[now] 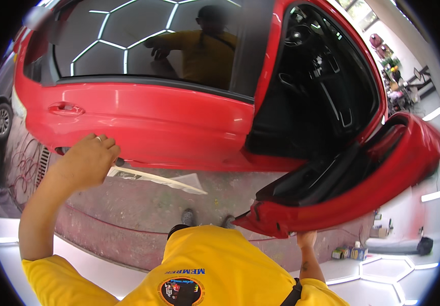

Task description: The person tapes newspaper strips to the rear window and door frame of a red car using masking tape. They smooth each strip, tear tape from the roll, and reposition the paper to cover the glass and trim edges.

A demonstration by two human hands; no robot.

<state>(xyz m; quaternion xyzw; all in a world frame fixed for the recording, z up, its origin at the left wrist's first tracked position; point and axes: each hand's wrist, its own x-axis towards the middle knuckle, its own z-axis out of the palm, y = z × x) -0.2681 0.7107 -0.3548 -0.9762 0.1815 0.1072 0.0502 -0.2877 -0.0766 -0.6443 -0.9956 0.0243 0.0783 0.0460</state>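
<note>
My left hand is closed in front of the red rear door of a car, below its door handle. From beside its fingers a pale sheet of paper slants away to the right, print showing on part of it. The fingers seem wrapped round one end of this sheet, though the hold itself is hidden. To the right, the red front door stands wide open, slightly blurred. My right hand touches its outer side at the lower edge; the fingers are hidden behind the door.
The dark cabin shows through the front doorway. A dark car's wheel stands at far left, near red hose on the floor. Small boxes and bottles sit at lower right. A cluttered bench is beyond.
</note>
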